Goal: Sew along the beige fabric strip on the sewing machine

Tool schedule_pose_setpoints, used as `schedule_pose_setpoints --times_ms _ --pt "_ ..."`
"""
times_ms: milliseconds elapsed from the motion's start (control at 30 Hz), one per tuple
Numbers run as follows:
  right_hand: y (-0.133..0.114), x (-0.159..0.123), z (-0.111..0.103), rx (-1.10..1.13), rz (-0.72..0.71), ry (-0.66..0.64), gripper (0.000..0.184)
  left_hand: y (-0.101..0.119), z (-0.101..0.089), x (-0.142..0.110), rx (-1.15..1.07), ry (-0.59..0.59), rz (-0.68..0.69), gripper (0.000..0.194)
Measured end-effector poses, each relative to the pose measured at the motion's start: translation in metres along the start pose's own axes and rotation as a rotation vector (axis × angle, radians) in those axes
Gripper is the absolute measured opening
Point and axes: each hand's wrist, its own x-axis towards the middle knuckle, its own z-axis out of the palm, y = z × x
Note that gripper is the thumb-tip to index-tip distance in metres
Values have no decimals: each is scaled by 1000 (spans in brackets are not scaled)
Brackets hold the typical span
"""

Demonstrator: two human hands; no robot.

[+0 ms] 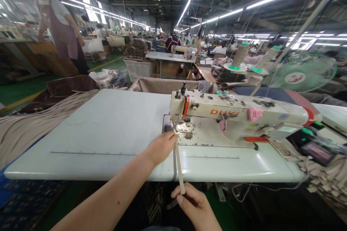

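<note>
A narrow beige fabric strip point(179, 164) runs from under the needle area of a white sewing machine point(235, 113) down past the table's front edge. Close to the presser foot, my left hand point(162, 147) pinches the strip's far part, its fingertips pressed together. Below the table edge, my right hand point(191, 202) grips the near end between thumb and fingers. Between the two hands the strip looks straight and taut. The needle and the strip's far end are partly hidden by the machine head and my left fingers.
The white table point(108, 122) carries a printed ruler line. Many beige strips point(43, 121) hang at its left; bundled strips point(330, 180) lie at the right. A green fan point(300, 74) and thread cones point(240, 56) stand behind the machine. A person in an apron point(58, 25) is at far left.
</note>
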Motion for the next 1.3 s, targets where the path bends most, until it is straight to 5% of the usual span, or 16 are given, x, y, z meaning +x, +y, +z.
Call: schedule_pose_setpoints --times_ms 167,1300 --pt "11 -2 3 189 125 46 49 0 1 0 0 14 -3 14" --pt "-20 -35 16 240 171 53 35 0 -3 0 82 -74 28 14"
